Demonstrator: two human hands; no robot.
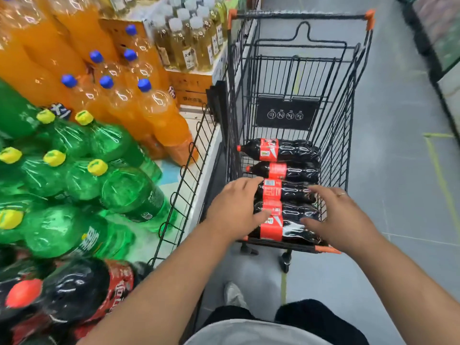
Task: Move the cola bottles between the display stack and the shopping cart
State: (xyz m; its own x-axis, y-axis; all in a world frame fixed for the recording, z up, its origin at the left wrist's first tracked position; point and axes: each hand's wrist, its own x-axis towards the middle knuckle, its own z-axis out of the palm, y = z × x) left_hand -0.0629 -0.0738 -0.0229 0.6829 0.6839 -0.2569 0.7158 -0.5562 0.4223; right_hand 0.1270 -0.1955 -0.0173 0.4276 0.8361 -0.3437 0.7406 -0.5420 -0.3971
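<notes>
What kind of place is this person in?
Most likely a supermarket drinks aisle: a wire shopping cart holds cola bottles, and stacked displays of orange soda bottles and green soda bottles stand beside it.

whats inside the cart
Five cola bottles lie side by side in the cart, caps left. The left hand and right hand cover parts of the nearest three; anything beneath is hidden.

A supermarket aisle — stacked orange plastic soda bottles (159,115), green ones (114,143) and dark cola bottles (74,290) left, black wire shopping cart (348,100) right.
</notes>
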